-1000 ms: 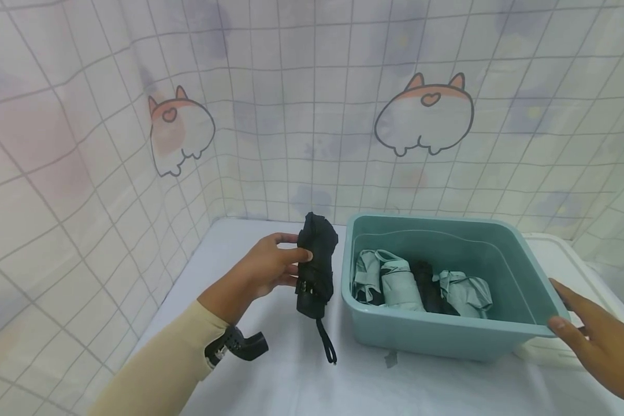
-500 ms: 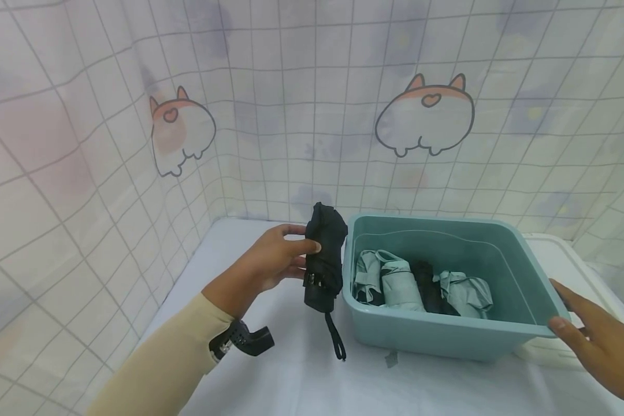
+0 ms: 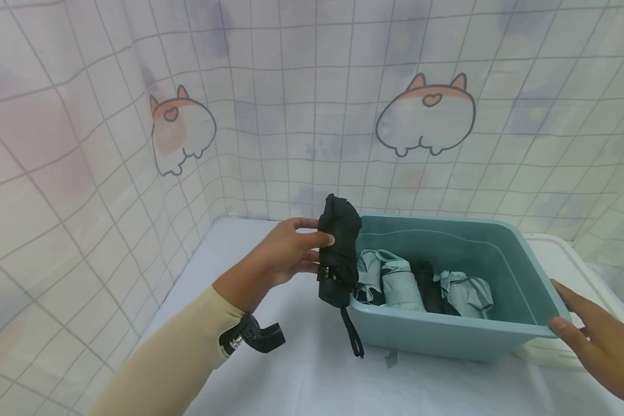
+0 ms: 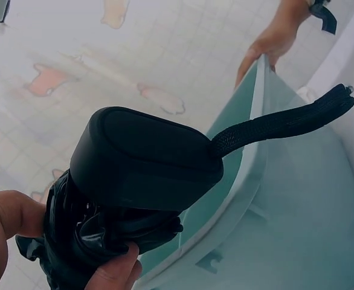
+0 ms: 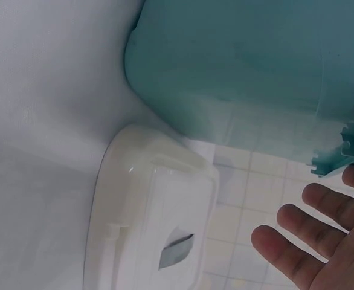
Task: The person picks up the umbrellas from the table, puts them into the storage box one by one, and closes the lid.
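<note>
In the head view my left hand (image 3: 293,251) holds a folded black umbrella (image 3: 340,248) between thumb and fingers, at the left end of a teal plastic bin (image 3: 437,332). The umbrella leans, handle down, its wrist strap (image 3: 352,332) dangling outside the bin and its body overlapping the left rim. From the left wrist, the black handle (image 4: 147,160) and strap appear close up. My right hand (image 3: 598,341) grips the bin's right rim; its fingers (image 5: 310,226) extend outside the wall in the right wrist view. Pale grey-green folded umbrellas (image 3: 401,286) and a dark one (image 3: 429,287) lie inside.
A white lid-like plastic box (image 5: 165,217) with a grey latch stands beside the bin's right end. White cloth (image 3: 312,375) covers the table. A gridded curtain (image 3: 312,115) with corgi prints hangs behind and along the left.
My left hand has moved right and slightly up with the black umbrella, which now overlaps the bin's left rim. The right hand and the bin have stayed in place.
</note>
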Tool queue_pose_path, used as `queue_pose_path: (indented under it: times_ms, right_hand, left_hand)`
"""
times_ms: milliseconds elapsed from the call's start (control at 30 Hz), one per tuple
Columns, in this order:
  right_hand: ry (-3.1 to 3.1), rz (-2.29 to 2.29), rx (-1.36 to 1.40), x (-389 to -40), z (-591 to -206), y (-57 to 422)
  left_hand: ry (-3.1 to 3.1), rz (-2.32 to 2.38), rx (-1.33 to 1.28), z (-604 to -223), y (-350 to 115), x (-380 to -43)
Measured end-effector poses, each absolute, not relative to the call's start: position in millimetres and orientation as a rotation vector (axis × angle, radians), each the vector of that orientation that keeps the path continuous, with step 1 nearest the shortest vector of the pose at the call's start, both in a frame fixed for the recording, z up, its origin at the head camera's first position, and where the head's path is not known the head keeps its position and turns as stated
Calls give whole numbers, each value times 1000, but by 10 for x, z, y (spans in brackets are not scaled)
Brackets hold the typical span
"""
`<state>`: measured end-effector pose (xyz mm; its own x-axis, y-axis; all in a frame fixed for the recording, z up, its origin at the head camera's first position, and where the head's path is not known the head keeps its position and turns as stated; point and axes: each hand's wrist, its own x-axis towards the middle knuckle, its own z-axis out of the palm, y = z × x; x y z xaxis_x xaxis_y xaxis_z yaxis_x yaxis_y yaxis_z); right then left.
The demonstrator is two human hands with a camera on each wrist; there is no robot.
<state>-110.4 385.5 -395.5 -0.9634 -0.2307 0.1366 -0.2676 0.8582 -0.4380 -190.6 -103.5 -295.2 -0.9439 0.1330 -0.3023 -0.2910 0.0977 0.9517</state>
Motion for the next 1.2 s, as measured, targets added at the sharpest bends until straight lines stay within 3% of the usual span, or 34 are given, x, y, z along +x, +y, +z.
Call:
queue_pose_path:
  times_ms: [1200]
  right_hand:
    - [-2963,704,361,-1098,-3982,3826]
  left_hand:
    - [2015,1931,-148,-3032,-359,-1923]
